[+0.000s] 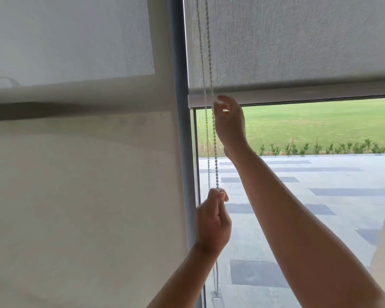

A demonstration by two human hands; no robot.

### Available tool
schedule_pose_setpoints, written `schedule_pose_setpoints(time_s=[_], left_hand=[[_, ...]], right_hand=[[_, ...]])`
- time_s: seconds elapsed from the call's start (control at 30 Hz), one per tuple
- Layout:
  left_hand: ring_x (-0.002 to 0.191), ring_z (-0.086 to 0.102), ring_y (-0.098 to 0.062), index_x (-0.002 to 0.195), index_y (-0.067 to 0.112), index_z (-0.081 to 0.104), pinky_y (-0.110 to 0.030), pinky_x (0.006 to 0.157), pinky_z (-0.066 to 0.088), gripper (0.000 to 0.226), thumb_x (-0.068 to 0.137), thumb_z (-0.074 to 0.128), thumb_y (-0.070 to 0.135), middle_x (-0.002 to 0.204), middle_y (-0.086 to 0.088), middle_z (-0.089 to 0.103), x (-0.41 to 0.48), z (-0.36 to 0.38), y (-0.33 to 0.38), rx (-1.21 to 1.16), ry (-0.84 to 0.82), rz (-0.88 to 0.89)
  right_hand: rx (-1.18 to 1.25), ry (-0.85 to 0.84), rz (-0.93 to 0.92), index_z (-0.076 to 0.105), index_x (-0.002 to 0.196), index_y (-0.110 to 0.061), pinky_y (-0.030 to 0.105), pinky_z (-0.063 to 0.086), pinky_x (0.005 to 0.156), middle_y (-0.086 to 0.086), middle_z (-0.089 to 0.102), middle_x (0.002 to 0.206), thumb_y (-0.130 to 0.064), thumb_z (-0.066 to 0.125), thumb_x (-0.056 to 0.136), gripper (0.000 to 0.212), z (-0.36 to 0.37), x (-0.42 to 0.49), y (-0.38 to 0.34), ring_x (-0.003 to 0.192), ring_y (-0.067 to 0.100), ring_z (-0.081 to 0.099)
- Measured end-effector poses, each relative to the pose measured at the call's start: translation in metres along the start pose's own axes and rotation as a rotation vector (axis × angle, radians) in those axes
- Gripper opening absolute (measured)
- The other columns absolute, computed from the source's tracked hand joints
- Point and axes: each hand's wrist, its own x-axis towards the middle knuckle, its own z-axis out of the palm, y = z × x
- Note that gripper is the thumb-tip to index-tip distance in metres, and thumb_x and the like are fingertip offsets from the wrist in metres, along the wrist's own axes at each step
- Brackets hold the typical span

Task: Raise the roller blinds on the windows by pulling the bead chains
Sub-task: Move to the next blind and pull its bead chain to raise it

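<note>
A grey roller blind (298, 45) covers the upper part of the right window, its white bottom bar (320, 95) level with my raised hand. A white bead chain (215, 152) hangs in two strands along the blind's left edge. My left hand (213, 221) is low, pinching one strand between thumb and fingers. My right hand (229, 123) is up by the bottom bar, fingers closed around the same strand. The chain's lower end reaches a small holder (216, 296) near the frame's bottom edge.
A grey window post (182, 141) separates the two windows. The left window's blind (76, 174) hangs fully down. Through the right pane I see paving slabs (309, 207), a low hedge and a lawn.
</note>
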Motion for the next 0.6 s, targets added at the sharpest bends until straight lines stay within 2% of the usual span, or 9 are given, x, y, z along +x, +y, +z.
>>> schedule_pose_setpoints(time_s=[0.07, 0.1, 0.2, 0.27, 0.37, 0.47, 0.53, 0.6], left_hand=[[0.055, 0.05, -0.009, 0.081, 0.016, 0.046, -0.02, 0.054, 0.042, 0.036, 0.104, 0.024, 0.032, 0.062, -0.004, 0.056, -0.026, 0.0, -0.005, 0.024, -0.045, -0.02], [0.054, 0.051, -0.011, 0.081, 0.017, 0.046, -0.023, 0.052, 0.043, 0.036, 0.104, 0.024, 0.033, 0.062, -0.003, 0.056, -0.038, 0.0, -0.006, 0.032, -0.071, -0.028], [0.051, 0.05, -0.01, 0.082, 0.018, 0.047, -0.019, 0.051, 0.039, 0.035, 0.103, 0.024, 0.033, 0.063, 0.001, 0.055, -0.067, -0.002, -0.012, 0.058, -0.159, -0.055], [0.051, 0.051, -0.009, 0.082, 0.018, 0.047, -0.015, 0.052, 0.038, 0.035, 0.103, 0.024, 0.033, 0.065, 0.003, 0.056, -0.082, -0.005, -0.018, 0.076, -0.215, -0.076], [0.059, 0.06, -0.012, 0.088, 0.018, 0.05, -0.021, 0.056, 0.048, 0.035, 0.104, 0.025, 0.036, 0.074, 0.001, 0.064, -0.092, -0.011, -0.031, 0.066, -0.325, -0.09], [0.077, 0.063, -0.014, 0.11, 0.02, 0.055, -0.028, 0.074, 0.053, 0.043, 0.1, 0.025, 0.05, 0.092, -0.001, 0.066, -0.08, -0.017, -0.033, -0.059, -0.569, -0.173], [0.087, 0.06, -0.013, 0.137, 0.029, 0.042, -0.033, 0.085, 0.051, 0.065, 0.091, 0.021, 0.07, 0.099, -0.001, 0.06, -0.062, -0.022, -0.034, -0.132, -0.731, -0.271], [0.103, 0.06, -0.012, 0.145, 0.037, 0.027, -0.036, 0.092, 0.049, 0.083, 0.078, 0.015, 0.085, 0.113, 0.0, 0.059, -0.034, -0.027, -0.031, -0.213, -0.745, -0.37]], right_hand=[[0.152, -0.013, -0.067, 0.063, 0.109, -0.01, 0.035, 0.053, 0.075, 0.005, 0.065, 0.098, -0.02, 0.051, 0.095, 0.021, -0.007, 0.0, -0.023, 0.082, 0.015, 0.06], [0.305, -0.102, -0.048, 0.062, 0.104, -0.009, 0.03, 0.05, 0.066, 0.003, 0.064, 0.088, -0.018, 0.047, 0.098, 0.019, -0.01, -0.002, -0.034, 0.072, 0.013, 0.057], [0.876, -0.482, 0.093, 0.062, 0.103, -0.006, 0.021, 0.039, 0.05, 0.001, 0.058, 0.068, -0.02, 0.037, 0.103, 0.029, -0.024, -0.009, -0.063, 0.053, 0.01, 0.048], [1.02, -0.55, 0.084, 0.061, 0.103, -0.006, 0.017, 0.029, 0.04, -0.003, 0.048, 0.059, -0.018, 0.036, 0.103, 0.028, -0.033, -0.01, -0.069, 0.044, 0.005, 0.036], [1.012, -0.494, -0.001, 0.06, 0.091, -0.011, 0.013, 0.021, 0.03, -0.011, 0.03, 0.049, -0.013, 0.037, 0.103, 0.026, -0.046, -0.021, -0.064, 0.038, 0.001, 0.021], [0.975, -0.402, -0.083, 0.058, 0.086, -0.01, 0.012, 0.019, 0.031, -0.013, 0.029, 0.047, -0.01, 0.039, 0.102, 0.024, -0.059, -0.037, -0.053, 0.037, -0.001, 0.02], [0.934, -0.326, -0.093, 0.058, 0.085, -0.008, 0.013, 0.015, 0.034, -0.014, 0.029, 0.046, -0.008, 0.039, 0.101, 0.024, -0.063, -0.047, -0.048, 0.037, -0.001, 0.018], [0.869, -0.228, -0.104, 0.059, 0.084, -0.008, 0.014, 0.013, 0.036, -0.014, 0.028, 0.045, -0.006, 0.04, 0.101, 0.025, -0.065, -0.057, -0.042, 0.039, 0.003, 0.015]])
